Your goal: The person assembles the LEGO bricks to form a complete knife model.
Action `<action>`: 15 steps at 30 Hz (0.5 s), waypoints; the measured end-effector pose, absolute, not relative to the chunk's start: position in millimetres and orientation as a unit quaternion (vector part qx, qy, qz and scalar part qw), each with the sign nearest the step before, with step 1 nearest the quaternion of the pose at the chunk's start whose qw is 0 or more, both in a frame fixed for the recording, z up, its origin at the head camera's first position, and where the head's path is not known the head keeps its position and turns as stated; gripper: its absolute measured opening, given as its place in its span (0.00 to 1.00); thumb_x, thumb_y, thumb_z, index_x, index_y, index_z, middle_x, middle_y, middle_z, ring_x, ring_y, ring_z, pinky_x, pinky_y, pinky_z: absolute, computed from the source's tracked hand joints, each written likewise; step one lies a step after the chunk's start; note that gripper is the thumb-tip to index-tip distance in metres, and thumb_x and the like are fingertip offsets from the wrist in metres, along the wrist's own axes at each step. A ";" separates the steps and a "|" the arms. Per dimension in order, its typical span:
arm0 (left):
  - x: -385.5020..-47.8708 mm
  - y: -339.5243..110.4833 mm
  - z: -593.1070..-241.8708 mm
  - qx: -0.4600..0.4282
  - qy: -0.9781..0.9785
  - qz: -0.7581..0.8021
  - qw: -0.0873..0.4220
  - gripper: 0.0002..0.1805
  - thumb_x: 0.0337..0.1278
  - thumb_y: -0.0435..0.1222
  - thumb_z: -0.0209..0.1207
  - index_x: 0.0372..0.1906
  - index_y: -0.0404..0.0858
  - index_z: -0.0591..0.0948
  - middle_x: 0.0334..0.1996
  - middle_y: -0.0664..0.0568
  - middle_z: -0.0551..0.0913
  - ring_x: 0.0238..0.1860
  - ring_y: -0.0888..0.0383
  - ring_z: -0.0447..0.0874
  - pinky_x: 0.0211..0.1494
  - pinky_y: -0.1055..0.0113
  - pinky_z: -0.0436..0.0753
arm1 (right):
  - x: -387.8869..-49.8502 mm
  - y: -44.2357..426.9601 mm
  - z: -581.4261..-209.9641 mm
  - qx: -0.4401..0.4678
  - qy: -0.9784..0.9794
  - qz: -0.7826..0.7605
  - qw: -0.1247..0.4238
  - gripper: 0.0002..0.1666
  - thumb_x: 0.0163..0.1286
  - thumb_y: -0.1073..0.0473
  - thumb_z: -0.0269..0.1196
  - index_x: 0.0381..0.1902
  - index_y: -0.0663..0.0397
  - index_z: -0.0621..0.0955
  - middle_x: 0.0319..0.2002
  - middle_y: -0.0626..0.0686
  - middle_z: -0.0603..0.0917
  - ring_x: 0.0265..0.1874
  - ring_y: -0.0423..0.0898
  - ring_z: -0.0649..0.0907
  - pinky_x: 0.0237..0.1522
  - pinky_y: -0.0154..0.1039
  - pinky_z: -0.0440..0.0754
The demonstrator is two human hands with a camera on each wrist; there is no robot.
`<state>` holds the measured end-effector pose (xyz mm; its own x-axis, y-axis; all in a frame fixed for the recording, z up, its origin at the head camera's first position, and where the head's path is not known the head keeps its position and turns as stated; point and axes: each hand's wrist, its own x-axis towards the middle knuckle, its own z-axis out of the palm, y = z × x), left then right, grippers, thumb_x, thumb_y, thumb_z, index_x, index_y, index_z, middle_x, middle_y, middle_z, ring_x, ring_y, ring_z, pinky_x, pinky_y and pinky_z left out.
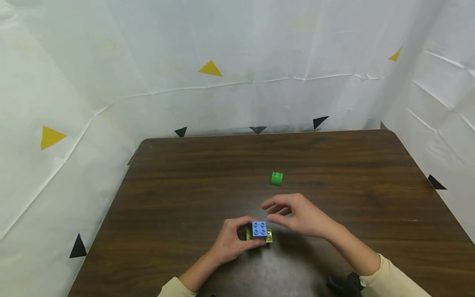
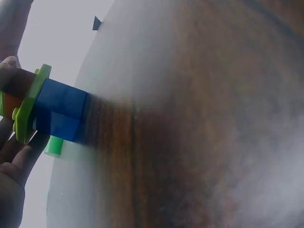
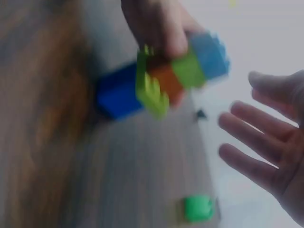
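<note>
My left hand (image 1: 231,243) grips a stack of toy building bricks between thumb and fingers. At the stack's base are dark blue bricks (image 2: 59,102), standing on the table, with a wider lime-green plate (image 3: 151,88) over them. Above the plate come an orange-brown brick (image 3: 164,78), a lime-green brick (image 3: 188,70) and, at the top, a light blue brick (image 1: 259,229) with its studs showing. My right hand (image 1: 300,214) hovers just right of the stack, fingers apart and holding nothing. The right wrist view is blurred.
A bright green brick (image 1: 276,178), rounded on one side, lies farther back on the dark wooden table (image 1: 178,185). White sheeting (image 1: 237,103) with yellow and black triangles surrounds the table's far and side edges. A black object (image 1: 346,284) sits by the right sleeve.
</note>
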<state>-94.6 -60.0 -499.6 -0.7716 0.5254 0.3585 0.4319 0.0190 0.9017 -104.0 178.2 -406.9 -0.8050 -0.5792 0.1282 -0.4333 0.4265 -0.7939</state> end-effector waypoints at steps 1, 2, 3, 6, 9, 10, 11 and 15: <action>-94.8 -60.2 -499.7 0.330 0.717 0.613 0.040 0.18 0.47 0.36 0.75 0.45 0.42 0.83 0.38 0.54 0.87 0.38 0.60 0.85 0.40 0.62 0.85 | -110.1 181.3 -409.6 -0.285 0.845 -0.446 0.072 0.16 0.68 0.59 0.66 0.54 0.49 0.82 0.50 0.48 0.84 0.46 0.46 0.85 0.46 0.43 0.83; -94.9 -60.4 -499.7 0.326 0.720 0.611 0.042 0.18 0.47 0.37 0.75 0.45 0.43 0.83 0.38 0.55 0.87 0.37 0.61 0.85 0.40 0.62 0.84 | -116.3 184.3 -413.1 -0.269 0.854 -0.443 0.056 0.16 0.68 0.59 0.66 0.53 0.50 0.82 0.49 0.49 0.84 0.45 0.46 0.85 0.45 0.43 0.83; -95.1 -60.5 -499.9 0.323 0.723 0.610 0.044 0.19 0.47 0.38 0.75 0.45 0.43 0.84 0.38 0.55 0.87 0.37 0.61 0.85 0.40 0.62 0.84 | -122.5 187.5 -417.2 -0.253 0.862 -0.437 0.038 0.16 0.67 0.60 0.67 0.53 0.52 0.82 0.49 0.50 0.84 0.45 0.47 0.85 0.44 0.43 0.83; -95.3 -60.7 -499.9 0.316 0.727 0.608 0.048 0.19 0.46 0.40 0.75 0.45 0.44 0.84 0.38 0.56 0.87 0.37 0.61 0.84 0.40 0.62 0.84 | -140.1 196.1 -431.6 -0.201 0.894 -0.401 -0.016 0.20 0.65 0.62 0.69 0.55 0.57 0.81 0.49 0.56 0.84 0.45 0.51 0.85 0.43 0.48 0.83; -95.5 -60.6 -500.1 0.315 0.730 0.605 0.046 0.19 0.46 0.40 0.76 0.45 0.44 0.84 0.38 0.56 0.87 0.37 0.61 0.84 0.41 0.62 0.84 | -155.3 203.7 -447.1 -0.161 0.918 -0.357 -0.057 0.25 0.63 0.63 0.70 0.58 0.60 0.79 0.52 0.60 0.83 0.48 0.57 0.83 0.47 0.55 0.80; -95.4 -60.6 -500.1 0.313 0.729 0.607 0.048 0.19 0.45 0.40 0.76 0.45 0.44 0.84 0.38 0.56 0.87 0.37 0.61 0.84 0.41 0.62 0.84 | -159.3 205.6 -451.7 -0.150 0.925 -0.343 -0.064 0.27 0.62 0.63 0.70 0.60 0.60 0.78 0.53 0.61 0.82 0.50 0.58 0.82 0.49 0.56 0.79; -95.4 -60.4 -500.3 0.316 0.729 0.606 0.045 0.19 0.45 0.39 0.76 0.45 0.44 0.84 0.38 0.56 0.87 0.37 0.62 0.84 0.41 0.63 0.84 | -163.0 207.2 -456.3 -0.144 0.930 -0.332 -0.068 0.28 0.63 0.63 0.70 0.61 0.60 0.78 0.55 0.61 0.81 0.53 0.59 0.81 0.51 0.58 0.77; -94.0 -59.7 -495.4 0.317 0.728 0.607 0.042 0.19 0.45 0.37 0.76 0.44 0.42 0.84 0.37 0.56 0.87 0.37 0.62 0.84 0.41 0.62 0.84 | -173.7 210.2 -470.0 -0.140 0.936 -0.315 -0.062 0.32 0.64 0.63 0.69 0.65 0.60 0.74 0.60 0.62 0.78 0.59 0.61 0.77 0.57 0.60 0.73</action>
